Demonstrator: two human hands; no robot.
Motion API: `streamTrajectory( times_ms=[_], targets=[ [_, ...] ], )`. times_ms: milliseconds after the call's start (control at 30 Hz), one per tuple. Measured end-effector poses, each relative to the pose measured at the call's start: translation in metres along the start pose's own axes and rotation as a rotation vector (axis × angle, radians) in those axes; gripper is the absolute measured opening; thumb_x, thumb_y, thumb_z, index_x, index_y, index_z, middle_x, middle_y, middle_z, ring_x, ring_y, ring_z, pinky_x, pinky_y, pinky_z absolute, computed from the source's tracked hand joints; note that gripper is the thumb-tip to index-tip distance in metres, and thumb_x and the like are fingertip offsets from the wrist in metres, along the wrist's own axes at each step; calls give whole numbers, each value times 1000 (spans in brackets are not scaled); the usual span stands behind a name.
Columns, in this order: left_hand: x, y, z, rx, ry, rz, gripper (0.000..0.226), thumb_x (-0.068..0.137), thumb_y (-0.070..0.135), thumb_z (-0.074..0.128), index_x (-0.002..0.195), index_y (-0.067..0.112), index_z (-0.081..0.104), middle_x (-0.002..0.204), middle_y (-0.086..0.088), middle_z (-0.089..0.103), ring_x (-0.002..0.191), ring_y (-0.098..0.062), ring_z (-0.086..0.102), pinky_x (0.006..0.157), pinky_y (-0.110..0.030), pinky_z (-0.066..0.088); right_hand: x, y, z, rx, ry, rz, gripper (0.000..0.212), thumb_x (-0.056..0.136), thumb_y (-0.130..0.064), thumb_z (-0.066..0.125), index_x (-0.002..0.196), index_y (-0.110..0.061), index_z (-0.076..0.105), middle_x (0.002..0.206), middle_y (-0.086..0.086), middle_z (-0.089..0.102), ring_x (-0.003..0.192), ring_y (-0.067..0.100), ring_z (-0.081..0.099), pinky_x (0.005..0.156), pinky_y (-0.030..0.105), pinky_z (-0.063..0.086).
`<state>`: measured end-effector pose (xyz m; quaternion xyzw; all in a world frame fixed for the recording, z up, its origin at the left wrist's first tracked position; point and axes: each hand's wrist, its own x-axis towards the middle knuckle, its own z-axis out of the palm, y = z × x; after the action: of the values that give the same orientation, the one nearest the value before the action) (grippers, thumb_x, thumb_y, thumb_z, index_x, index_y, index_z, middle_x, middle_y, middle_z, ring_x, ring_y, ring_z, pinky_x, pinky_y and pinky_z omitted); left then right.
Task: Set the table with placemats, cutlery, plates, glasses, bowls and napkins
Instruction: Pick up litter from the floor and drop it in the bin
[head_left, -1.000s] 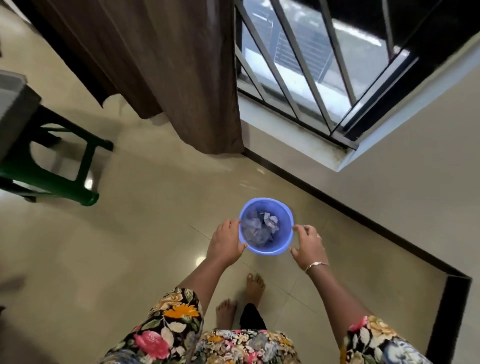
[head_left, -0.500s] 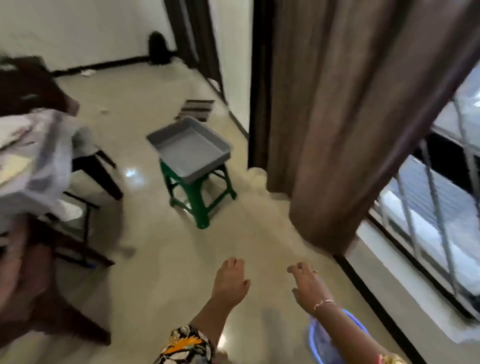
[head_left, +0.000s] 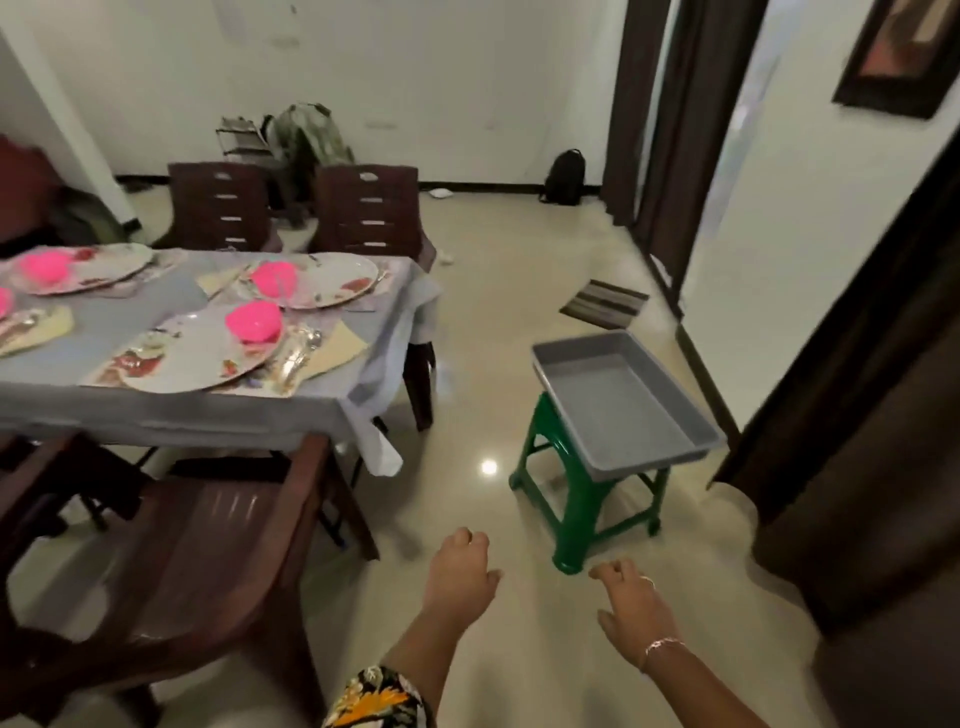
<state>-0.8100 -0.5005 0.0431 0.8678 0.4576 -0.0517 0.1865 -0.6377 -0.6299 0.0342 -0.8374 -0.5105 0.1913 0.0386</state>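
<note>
The dining table (head_left: 156, 415), under a pale blue cloth, stands at the left with several settings on it. The nearest has a patterned oval plate (head_left: 192, 358), a pink bowl (head_left: 254, 321) on top, cutlery (head_left: 298, 351) and a cream napkin (head_left: 340, 348) beside it. A second plate (head_left: 332, 280) with a pink bowl (head_left: 274, 278) lies behind, a third plate (head_left: 88, 267) farther left. My left hand (head_left: 460, 574) and my right hand (head_left: 631, 613) hang over the floor, low in the middle, fingers loosely curled, holding nothing.
A grey tray (head_left: 618, 400) sits on a green plastic stool (head_left: 576, 499) just ahead to the right. Dark wooden chairs (head_left: 208, 545) surround the table. A brown curtain (head_left: 857, 441) hangs at the right, a striped mat (head_left: 605, 303) and a doorway lie beyond.
The view has swung up and left from the blue bin on the floor to the table. Both hands let go of the bin and now hold nothing.
</note>
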Motion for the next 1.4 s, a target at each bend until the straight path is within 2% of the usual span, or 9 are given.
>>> streamTrajectory(
  times_ms=[233, 367, 500, 700, 833, 967, 1133, 1400],
  targets=[
    [81, -54, -46, -91, 109, -57, 40, 95, 36, 45, 129, 14, 44, 130, -3, 42, 120, -19, 41, 98, -26, 34, 109, -53, -29, -34, 15, -102, 44, 89, -21, 54, 131, -25, 42, 132, -3, 39, 118, 14, 45, 102, 25, 41],
    [142, -74, -67, -122, 152, -88, 39, 95, 36, 47, 128, 14, 45, 129, -3, 43, 117, -20, 44, 99, -29, 37, 185, -75, -48, -27, 53, -143, 44, 91, -20, 53, 132, -25, 40, 131, -3, 38, 117, 13, 44, 104, 22, 39],
    [220, -81, -94, -104, 177, -94, 39, 95, 35, 48, 129, 14, 45, 130, -4, 43, 118, -21, 44, 100, -29, 37, 270, -85, -66, -7, 96, -185, 40, 91, -18, 50, 130, -23, 43, 130, -2, 41, 114, 13, 46, 98, 19, 39],
    [339, -84, -140, -79, 145, -100, 42, 95, 35, 49, 130, 13, 44, 130, -6, 44, 120, -22, 43, 102, -30, 37, 399, -88, -113, -5, 50, -209, 43, 90, -17, 51, 131, -24, 41, 134, -1, 37, 117, 16, 44, 91, 21, 42],
    [416, -88, -174, -63, 176, -83, 41, 94, 34, 50, 128, 12, 46, 129, -6, 46, 118, -21, 44, 101, -28, 36, 483, -91, -149, -28, 72, -175, 42, 91, -20, 53, 130, -23, 41, 134, 1, 37, 118, 18, 44, 91, 24, 45],
    [488, -101, -204, 90, 173, -12, 40, 94, 34, 48, 126, 11, 46, 126, -9, 46, 117, -24, 43, 101, -32, 34, 560, -105, -169, -7, 89, -191, 42, 89, -17, 54, 129, -21, 44, 132, 3, 39, 119, 20, 43, 96, 26, 42],
    [588, -133, -243, 183, 186, 22, 40, 94, 33, 49, 126, 9, 45, 129, -11, 44, 120, -27, 40, 102, -34, 31, 663, -127, -186, 15, 94, -193, 41, 88, -18, 55, 128, -20, 45, 130, 4, 39, 119, 24, 43, 92, 31, 43],
    [757, -191, -324, 132, 215, 41, 40, 92, 30, 53, 124, 7, 47, 126, -13, 47, 117, -30, 44, 97, -36, 33, 842, -178, -227, -22, 94, -157, 42, 88, -21, 56, 128, -21, 45, 128, 2, 42, 115, 21, 46, 89, 26, 43]
  ],
)
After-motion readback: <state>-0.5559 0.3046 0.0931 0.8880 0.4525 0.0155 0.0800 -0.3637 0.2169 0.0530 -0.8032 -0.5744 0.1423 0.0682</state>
